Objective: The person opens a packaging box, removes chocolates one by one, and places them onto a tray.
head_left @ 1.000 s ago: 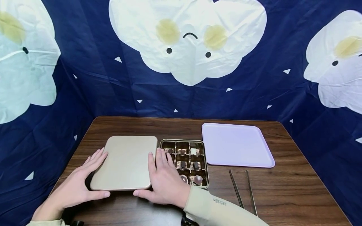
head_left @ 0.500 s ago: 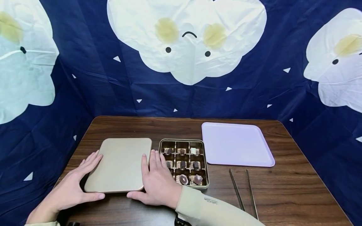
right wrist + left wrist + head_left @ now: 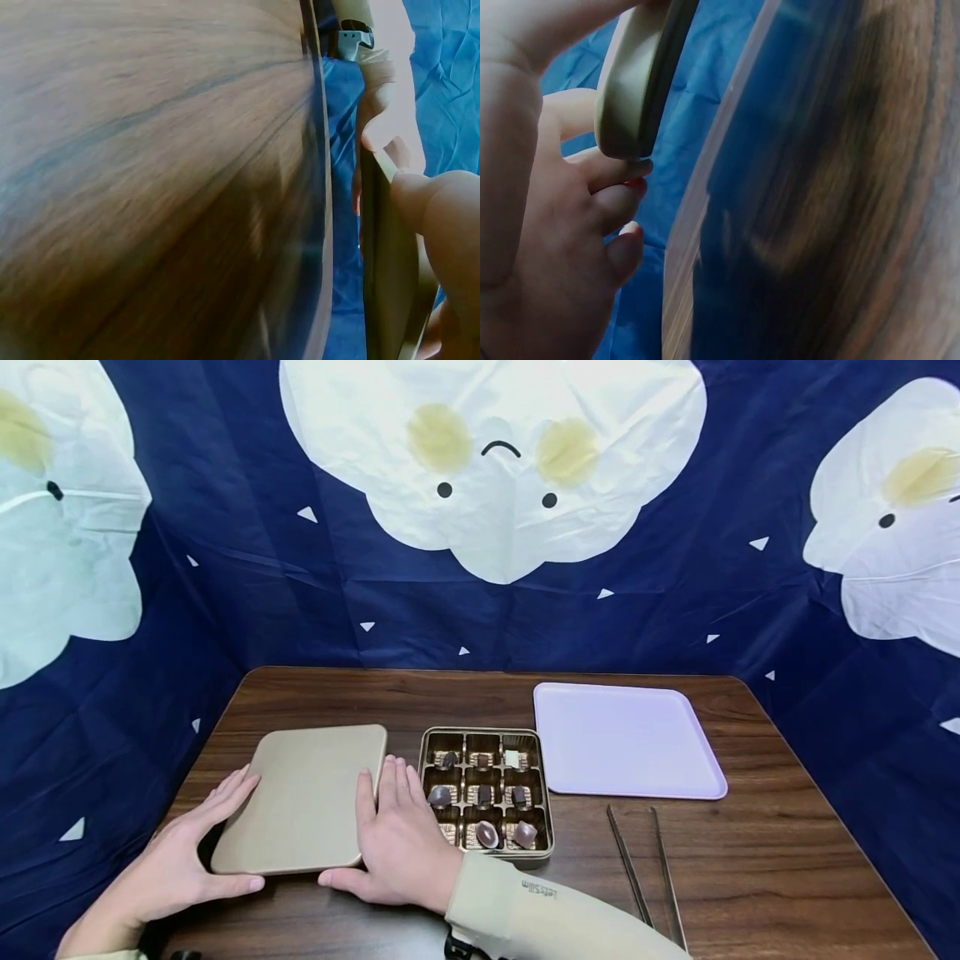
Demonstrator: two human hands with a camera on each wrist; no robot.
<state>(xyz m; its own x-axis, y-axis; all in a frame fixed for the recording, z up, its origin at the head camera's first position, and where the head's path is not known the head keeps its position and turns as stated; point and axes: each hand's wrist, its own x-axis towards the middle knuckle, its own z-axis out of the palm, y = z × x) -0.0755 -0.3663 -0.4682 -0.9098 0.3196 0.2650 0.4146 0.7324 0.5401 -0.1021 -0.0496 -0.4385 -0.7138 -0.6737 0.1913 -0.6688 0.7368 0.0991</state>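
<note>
A flat, pale gold tin lid (image 3: 307,802) with rounded corners is held by both hands at the left of the table. My left hand (image 3: 180,856) grips its left side, thumb along the near edge. On the opposite side, my right hand (image 3: 405,843) holds the lid with its thumb at the near corner. In the left wrist view, the lid's rim (image 3: 630,112) lies between thumb and fingers, raised off the tabletop. Right of the lid stands the tin (image 3: 487,729), uncovered, with several chocolates (image 3: 487,835) in its compartments. My right hand partly hides its lower left compartment.
A lilac tray (image 3: 630,743) lies at the back right, close against the tin. Nearer, metal tongs (image 3: 630,868) rest on the wooden table (image 3: 780,860) with their arms spread. A dark blue curtain (image 3: 300,602) with cloud prints surrounds the table's back and sides.
Both hands have carried the lid to the left, away from the tin. More of the tin's left compartments and their chocolates now show. The tray and tongs have stayed in place.
</note>
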